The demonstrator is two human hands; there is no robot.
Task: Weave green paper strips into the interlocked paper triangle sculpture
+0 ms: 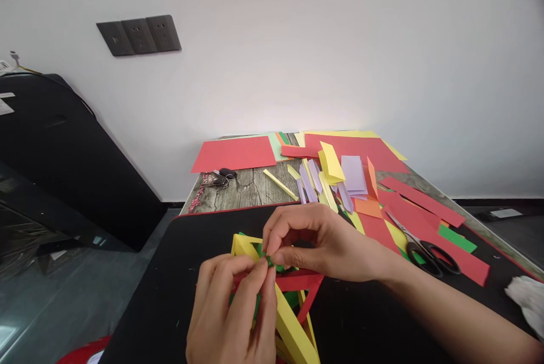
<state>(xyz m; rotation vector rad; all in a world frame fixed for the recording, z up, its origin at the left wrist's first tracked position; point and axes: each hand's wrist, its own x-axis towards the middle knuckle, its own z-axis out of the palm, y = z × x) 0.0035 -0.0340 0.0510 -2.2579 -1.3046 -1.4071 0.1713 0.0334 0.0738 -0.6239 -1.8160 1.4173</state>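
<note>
Folded strips of yellow paper (293, 327), red paper (311, 289) and green paper form an open shape on the black mat (170, 273). At its upper part my left hand (238, 304) pinches a small piece of green paper (269, 261) between thumb and fingertips. From the right, my right hand (317, 239) pinches the same green piece, its thumb and index fingertip touching it beside the left fingertips. Both hands cover much of the paper shape, so how the strips join is hidden.
Black-handled scissors (425, 250) lie on red and green paper at right. Beyond the mat are folded purple paper (354, 174), yellow and orange pieces, a red sheet (233, 153) and keys (219, 178). White tissue (527, 299) sits at the right edge.
</note>
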